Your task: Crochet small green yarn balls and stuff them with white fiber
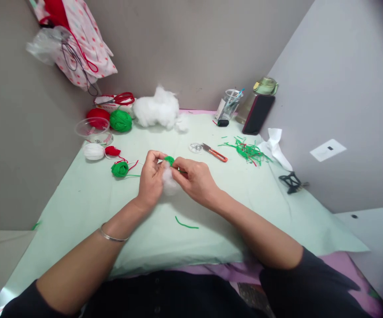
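My left hand (pixel 152 179) is closed around the edge of a small green crocheted piece (pixel 169 160), which shows between the fingertips of both hands. Against its right side, my right hand (pixel 193 176) is pinched, with the fingertips on a tuft of white fibre stuffing (pixel 169 182). This tuft hangs just below the green piece, between the two hands. Part of the crocheted piece is hidden by the fingers. Left of my left hand lies a small green yarn ball (pixel 120 169), its strand running toward that hand. A short green yarn piece (pixel 186 224) lies nearer to me.
Orange thread snips (pixel 215 153) lie beyond my right hand, beside a small clear round case (pixel 196 148). Green and red yarn scraps (pixel 249 151) are heaped at right, near a leaning phone (pixel 258 115). At the back sit white stuffing (pixel 156 108), a green yarn ball (pixel 121 120) and red scissors (pixel 124 98).
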Available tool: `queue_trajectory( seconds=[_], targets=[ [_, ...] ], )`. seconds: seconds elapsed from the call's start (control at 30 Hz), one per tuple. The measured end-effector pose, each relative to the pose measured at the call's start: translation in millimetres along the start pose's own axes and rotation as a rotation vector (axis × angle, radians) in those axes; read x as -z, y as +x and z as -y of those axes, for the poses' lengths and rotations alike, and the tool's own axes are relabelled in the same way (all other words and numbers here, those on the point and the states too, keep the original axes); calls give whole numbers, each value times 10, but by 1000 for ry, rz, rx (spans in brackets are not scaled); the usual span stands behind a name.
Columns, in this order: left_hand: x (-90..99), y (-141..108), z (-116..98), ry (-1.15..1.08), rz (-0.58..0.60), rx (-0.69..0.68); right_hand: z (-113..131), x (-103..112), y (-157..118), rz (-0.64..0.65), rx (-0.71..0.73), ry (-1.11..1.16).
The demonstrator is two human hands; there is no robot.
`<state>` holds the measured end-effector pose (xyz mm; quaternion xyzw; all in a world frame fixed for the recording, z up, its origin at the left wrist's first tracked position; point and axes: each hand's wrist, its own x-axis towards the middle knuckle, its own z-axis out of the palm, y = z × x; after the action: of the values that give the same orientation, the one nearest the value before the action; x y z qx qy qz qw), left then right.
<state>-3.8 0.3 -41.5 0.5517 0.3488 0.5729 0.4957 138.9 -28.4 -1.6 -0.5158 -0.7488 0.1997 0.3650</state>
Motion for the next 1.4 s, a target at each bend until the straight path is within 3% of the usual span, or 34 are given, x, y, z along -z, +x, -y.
queue_trajectory(
  seconds=[0.5, 0.77, 0.87, 1.07, 1.2, 1.4],
  targets=[
    [39, -19, -64, -96, 121, 109, -151, 33, 80, -85, -230, 262],
    [59, 55, -11, -78, 30, 113, -52, 85, 15, 97, -31, 123],
    [48, 58, -9, -56, -21, 96, -2, 60, -8, 137, -25, 124],
    [13, 13, -24, -32, -1, 64, -107, -4, 47, 50, -186, 365],
    [47, -13, -34, -41, 34, 71, -146, -16, 84, -24, -245, 370],
    [80, 50, -38, -101, 91, 131, -156, 30, 76, -8, -173, 284]
  ],
)
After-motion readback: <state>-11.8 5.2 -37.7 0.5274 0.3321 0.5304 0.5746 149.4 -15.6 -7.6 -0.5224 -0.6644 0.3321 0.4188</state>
